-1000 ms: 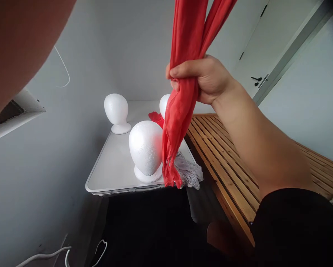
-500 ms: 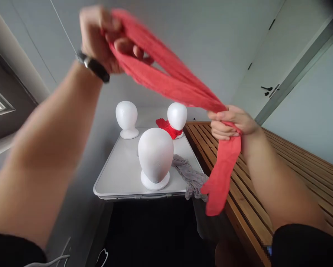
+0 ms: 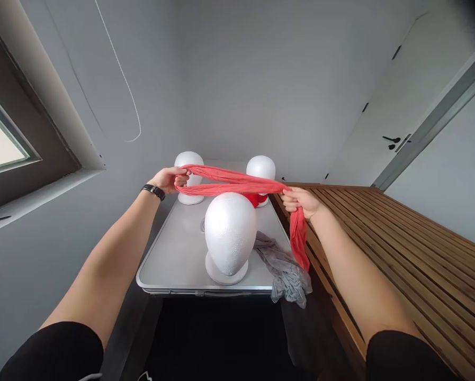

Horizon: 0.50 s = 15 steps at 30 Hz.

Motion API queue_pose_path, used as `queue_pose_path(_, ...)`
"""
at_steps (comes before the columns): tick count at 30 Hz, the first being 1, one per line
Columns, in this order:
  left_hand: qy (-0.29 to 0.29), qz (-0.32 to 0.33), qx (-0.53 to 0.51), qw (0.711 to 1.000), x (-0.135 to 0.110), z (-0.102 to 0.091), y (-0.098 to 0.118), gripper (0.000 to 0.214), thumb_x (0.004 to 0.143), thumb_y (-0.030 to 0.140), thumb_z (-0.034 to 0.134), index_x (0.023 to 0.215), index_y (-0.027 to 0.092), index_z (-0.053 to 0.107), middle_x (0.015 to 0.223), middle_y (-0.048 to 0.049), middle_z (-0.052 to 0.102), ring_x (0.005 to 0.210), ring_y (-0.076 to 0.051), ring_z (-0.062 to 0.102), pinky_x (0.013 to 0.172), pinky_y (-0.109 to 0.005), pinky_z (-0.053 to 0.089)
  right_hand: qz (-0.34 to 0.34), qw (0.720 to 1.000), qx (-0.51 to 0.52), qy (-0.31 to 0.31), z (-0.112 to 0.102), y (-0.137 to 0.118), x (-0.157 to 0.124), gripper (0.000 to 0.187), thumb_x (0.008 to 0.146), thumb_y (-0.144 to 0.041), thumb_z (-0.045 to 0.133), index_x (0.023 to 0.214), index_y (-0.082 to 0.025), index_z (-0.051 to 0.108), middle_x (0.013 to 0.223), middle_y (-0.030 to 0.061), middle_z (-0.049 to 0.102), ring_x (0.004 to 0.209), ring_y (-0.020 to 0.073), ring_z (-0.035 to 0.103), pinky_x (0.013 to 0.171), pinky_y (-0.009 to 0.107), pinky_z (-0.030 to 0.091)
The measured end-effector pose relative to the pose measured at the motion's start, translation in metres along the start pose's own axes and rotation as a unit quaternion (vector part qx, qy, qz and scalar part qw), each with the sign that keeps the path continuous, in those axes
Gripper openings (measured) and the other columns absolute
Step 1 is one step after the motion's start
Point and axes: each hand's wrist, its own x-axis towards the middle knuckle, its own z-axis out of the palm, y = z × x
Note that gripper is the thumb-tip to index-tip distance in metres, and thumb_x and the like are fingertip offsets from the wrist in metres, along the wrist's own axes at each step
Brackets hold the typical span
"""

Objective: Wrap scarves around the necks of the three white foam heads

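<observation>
The red scarf [image 3: 233,182] is held evenly taut, pinched in the left hand [image 3: 168,180] and right hand [image 3: 298,202], spread wide either side of the near foam head [image 3: 230,233].

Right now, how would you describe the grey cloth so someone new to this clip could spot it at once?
On the white table beside the wooden bench, find the nearest foam head. The grey cloth lies crumpled to its right, spilling over the table edge. It alone is grey; the other cloths are red.

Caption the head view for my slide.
Left hand and right hand hold a red scarf between foam heads on a white table.
</observation>
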Motion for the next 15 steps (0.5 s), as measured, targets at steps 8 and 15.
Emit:
queue_pose_path(8,0.029,-0.051,0.092,0.994,0.001,0.016,0.051,0.030,0.083,0.006,0.073,0.068,0.019,0.051,0.056,0.0001,0.046,0.043,-0.012,0.048,0.042,-0.025,0.036,-0.043,0.996,-0.073,0.028,0.000,-0.096,0.034,0.024,0.095,-0.030,0.075,0.097,-0.020,0.053,0.061,-0.0113,0.026,0.047,0.0043,0.014,0.042,0.018,0.020)
queue_pose_path(15,0.060,0.115,-0.059,0.990,-0.005,0.019,0.021,0.035,0.089,0.021,0.066,0.068,0.021,0.038,0.052,0.0068,0.037,0.040,-0.005,0.033,0.048,-0.021,0.044,0.046,0.992,-0.111,-0.036,-0.020,-0.065,0.025,0.047,0.086,-0.050,0.087,0.093,-0.020,0.052,0.061,-0.0121,0.028,0.048,0.0034,0.018,0.044,0.019,0.019)
